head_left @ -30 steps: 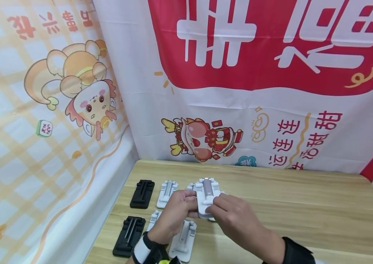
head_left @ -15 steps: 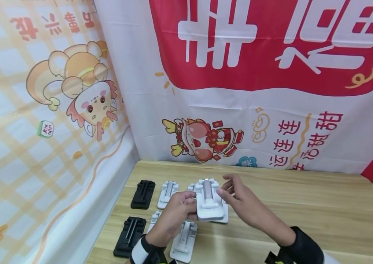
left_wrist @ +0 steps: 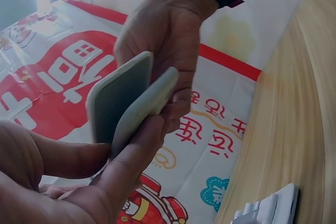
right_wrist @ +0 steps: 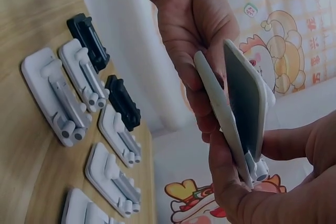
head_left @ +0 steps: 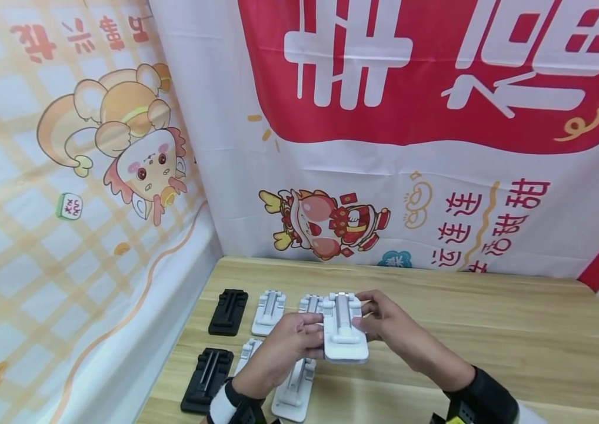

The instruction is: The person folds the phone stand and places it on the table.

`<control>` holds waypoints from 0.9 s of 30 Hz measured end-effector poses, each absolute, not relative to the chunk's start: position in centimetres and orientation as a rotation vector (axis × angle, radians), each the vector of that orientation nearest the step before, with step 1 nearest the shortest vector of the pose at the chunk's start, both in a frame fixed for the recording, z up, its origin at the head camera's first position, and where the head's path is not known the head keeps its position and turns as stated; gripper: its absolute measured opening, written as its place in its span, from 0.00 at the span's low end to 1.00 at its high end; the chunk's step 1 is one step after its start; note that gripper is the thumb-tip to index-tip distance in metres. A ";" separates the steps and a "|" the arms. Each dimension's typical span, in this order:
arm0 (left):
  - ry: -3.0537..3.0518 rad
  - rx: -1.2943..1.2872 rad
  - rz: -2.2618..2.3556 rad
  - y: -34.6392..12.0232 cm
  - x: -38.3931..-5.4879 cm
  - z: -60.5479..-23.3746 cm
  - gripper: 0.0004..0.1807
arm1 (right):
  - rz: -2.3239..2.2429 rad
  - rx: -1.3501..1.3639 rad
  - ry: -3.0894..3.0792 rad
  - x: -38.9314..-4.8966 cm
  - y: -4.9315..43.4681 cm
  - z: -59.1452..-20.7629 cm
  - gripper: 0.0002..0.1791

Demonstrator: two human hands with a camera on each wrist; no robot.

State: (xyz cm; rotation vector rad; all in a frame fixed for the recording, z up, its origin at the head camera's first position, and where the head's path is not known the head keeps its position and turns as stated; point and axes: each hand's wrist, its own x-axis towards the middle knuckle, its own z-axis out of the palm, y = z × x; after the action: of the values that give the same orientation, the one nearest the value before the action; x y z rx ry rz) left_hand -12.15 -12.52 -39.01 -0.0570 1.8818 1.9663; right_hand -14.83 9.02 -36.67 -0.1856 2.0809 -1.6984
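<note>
A white folding phone stand (head_left: 345,337) is held up above the table between both hands. My left hand (head_left: 290,346) grips its left edge, and my right hand (head_left: 396,327) pinches the right edge with the thumb in front and fingers partly hidden behind. From the left wrist, the phone stand (left_wrist: 122,98) shows its two plates spread in a narrow V, left thumb and finger at the joined end. In the right wrist view the same gap shows inside the phone stand (right_wrist: 245,103), with the right thumb and fingers on either side of it.
Folded phone stands lie in two rows at the left of the wooden table (head_left: 490,335): a black one (head_left: 228,312) and a white one (head_left: 268,312) behind, another black one (head_left: 207,380) and a white one (head_left: 295,390) nearer. A printed cloth (head_left: 236,194) hangs behind.
My right hand left the phone stand's lower right corner, spread beside it, then took its right edge higher up. The stand has shifted slightly right and down.
</note>
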 end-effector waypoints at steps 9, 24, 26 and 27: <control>1.872 -0.079 1.946 -12.9 -12.5 -38.6 0.26 | -1.693 -0.212 2.093 -14.6 8.9 -36.4 0.29; 2.387 0.034 1.475 -11.5 -11.4 -41.6 0.20 | -1.593 -0.277 2.264 -13.2 8.6 -40.7 0.27; 2.494 0.097 1.364 -11.3 -11.2 -42.4 0.16 | -1.580 -0.325 2.299 -12.7 8.4 -41.9 0.26; 2.544 0.130 1.316 -11.3 -11.1 -42.8 0.15 | -1.577 -0.345 2.311 -12.5 8.4 -42.5 0.26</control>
State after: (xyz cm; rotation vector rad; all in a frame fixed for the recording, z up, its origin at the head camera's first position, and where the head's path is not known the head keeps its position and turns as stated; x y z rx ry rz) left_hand -11.12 -11.28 -42.85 0.1303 2.5435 1.3162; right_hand -12.55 8.39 -42.54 -0.3454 2.3108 -1.5766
